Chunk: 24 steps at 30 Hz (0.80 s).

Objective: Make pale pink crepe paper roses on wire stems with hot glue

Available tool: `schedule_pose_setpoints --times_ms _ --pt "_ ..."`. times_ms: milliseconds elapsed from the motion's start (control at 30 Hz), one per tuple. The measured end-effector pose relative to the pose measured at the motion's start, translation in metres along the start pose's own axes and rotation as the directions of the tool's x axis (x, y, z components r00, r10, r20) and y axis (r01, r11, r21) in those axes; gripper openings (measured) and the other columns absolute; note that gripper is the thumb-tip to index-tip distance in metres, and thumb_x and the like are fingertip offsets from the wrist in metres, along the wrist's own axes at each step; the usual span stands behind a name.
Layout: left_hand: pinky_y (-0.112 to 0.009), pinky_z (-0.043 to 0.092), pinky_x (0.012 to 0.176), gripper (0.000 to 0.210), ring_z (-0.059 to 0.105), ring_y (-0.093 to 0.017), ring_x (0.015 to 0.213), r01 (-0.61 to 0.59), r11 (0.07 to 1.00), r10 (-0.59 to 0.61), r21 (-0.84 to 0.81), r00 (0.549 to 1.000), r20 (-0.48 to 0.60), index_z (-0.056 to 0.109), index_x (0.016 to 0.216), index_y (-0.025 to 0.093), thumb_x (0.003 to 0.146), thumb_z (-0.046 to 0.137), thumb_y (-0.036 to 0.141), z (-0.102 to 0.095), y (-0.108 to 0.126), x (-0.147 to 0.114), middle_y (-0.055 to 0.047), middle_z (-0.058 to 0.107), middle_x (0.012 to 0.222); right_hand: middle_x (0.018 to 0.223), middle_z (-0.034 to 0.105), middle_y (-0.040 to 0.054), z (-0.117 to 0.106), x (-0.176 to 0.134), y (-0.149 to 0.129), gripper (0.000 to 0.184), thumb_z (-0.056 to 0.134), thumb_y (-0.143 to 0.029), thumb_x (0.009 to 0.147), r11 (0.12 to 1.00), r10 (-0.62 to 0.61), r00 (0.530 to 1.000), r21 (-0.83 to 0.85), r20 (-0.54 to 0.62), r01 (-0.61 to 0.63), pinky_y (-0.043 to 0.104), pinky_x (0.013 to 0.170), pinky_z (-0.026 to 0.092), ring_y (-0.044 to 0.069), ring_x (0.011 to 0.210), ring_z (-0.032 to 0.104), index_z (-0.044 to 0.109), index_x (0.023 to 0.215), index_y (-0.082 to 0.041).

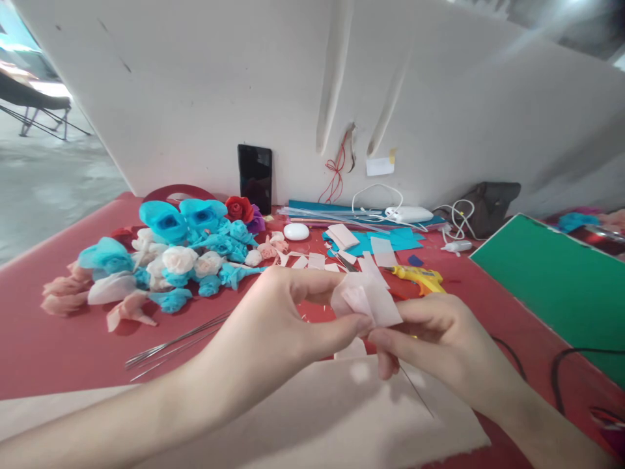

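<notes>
A pale pink paper flower (360, 296) is up in front of me, its petals wrapped around one another. My left hand (303, 316) pinches it between thumb and fingers from the left. From the right, my right hand (439, 345) closes at its base, around the thin wire stem (416, 391), which slants down to the lower right. Just behind the hands lie a yellow glue gun (420, 276), scissors (346, 262) partly hidden by paper, and pale paper pieces (383, 251). Beneath them spreads a large sheet of pale paper (312, 417).
Blue, white and pink paper flowers (180, 260) heap up on the left of the red table (39, 352). Metal wires (170, 345) lie nearby. A phone (254, 179) leans on the wall; a white power strip (409, 214) sits behind. A green board (561, 286) stands right.
</notes>
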<state>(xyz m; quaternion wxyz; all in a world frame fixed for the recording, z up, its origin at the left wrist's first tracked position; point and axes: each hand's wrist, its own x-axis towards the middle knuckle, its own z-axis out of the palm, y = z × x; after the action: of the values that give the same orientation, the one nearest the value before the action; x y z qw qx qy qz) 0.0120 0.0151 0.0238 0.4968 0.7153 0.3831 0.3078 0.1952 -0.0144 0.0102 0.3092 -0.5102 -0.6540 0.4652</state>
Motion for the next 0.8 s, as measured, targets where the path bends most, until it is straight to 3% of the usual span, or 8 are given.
schedule_pose_setpoints --times_ms 133,267,367,500,633,800 --pt "-0.009 0.043 0.051 0.008 0.059 -0.008 0.066 -0.038 0.995 0.040 -0.089 0.999 0.019 0.069 0.080 0.024 0.077 0.062 0.022 -0.003 -0.002 0.001 0.007 0.068 0.072 0.050 0.060 -0.0007 0.000 -0.001 -0.003 0.023 0.065 -0.034 0.075 0.983 0.030 0.999 0.178 0.012 -0.032 0.020 0.051 0.043 0.009 0.049 0.052 0.066 0.059 -0.018" --pt "-0.015 0.048 0.078 0.015 0.063 -0.013 0.090 -0.061 0.924 0.069 -0.378 0.998 0.008 0.071 0.087 0.025 0.082 0.057 0.022 -0.006 -0.006 0.004 0.005 0.070 0.090 0.047 0.060 0.0003 -0.001 -0.002 -0.003 0.026 0.066 -0.035 0.074 0.921 0.019 0.995 0.386 0.098 -0.056 0.021 0.050 0.041 0.008 0.046 0.051 0.066 0.056 -0.016" --pt "-0.016 0.048 0.079 0.022 0.064 -0.013 0.090 -0.050 0.864 0.092 -0.501 0.994 0.059 0.070 0.091 0.024 0.084 0.052 0.014 -0.006 -0.007 0.004 0.003 0.071 0.090 0.044 0.059 -0.0005 -0.001 -0.003 -0.002 0.024 0.066 -0.035 0.075 0.879 0.007 0.986 0.469 0.164 -0.084 0.019 0.047 0.036 0.006 0.042 0.047 0.068 0.058 -0.017" --pt "-0.018 0.051 0.064 0.038 0.067 -0.014 0.075 0.060 0.905 0.011 -0.420 0.986 0.166 0.059 0.112 0.030 0.080 0.056 0.010 -0.006 -0.008 0.002 0.003 0.072 0.085 0.046 0.061 -0.0034 -0.002 -0.005 -0.002 0.014 0.066 -0.033 0.076 0.824 0.002 0.972 0.550 0.236 -0.135 0.017 0.051 0.038 0.004 0.042 0.049 0.071 0.070 -0.021" --pt "-0.021 0.052 0.064 0.042 0.067 -0.018 0.082 0.055 0.909 0.021 -0.413 0.984 0.178 0.055 0.117 0.028 0.079 0.055 0.008 -0.006 -0.011 0.002 -0.002 0.071 0.093 0.045 0.060 -0.0041 -0.002 -0.005 -0.003 0.020 0.065 -0.032 0.077 0.827 -0.027 0.964 0.548 0.265 -0.127 0.020 0.059 0.042 0.005 0.042 0.051 0.068 0.060 -0.022" --pt "-0.019 0.051 0.064 0.038 0.063 -0.018 0.089 0.030 0.942 0.025 -0.333 0.987 0.159 0.060 0.111 0.026 0.075 0.064 0.014 -0.005 -0.009 0.004 -0.001 0.069 0.096 0.047 0.060 -0.0031 -0.002 -0.004 -0.001 0.015 0.067 -0.033 0.074 0.830 -0.013 0.971 0.545 0.237 -0.121 0.017 0.046 0.034 0.004 0.041 0.048 0.069 0.067 -0.021"
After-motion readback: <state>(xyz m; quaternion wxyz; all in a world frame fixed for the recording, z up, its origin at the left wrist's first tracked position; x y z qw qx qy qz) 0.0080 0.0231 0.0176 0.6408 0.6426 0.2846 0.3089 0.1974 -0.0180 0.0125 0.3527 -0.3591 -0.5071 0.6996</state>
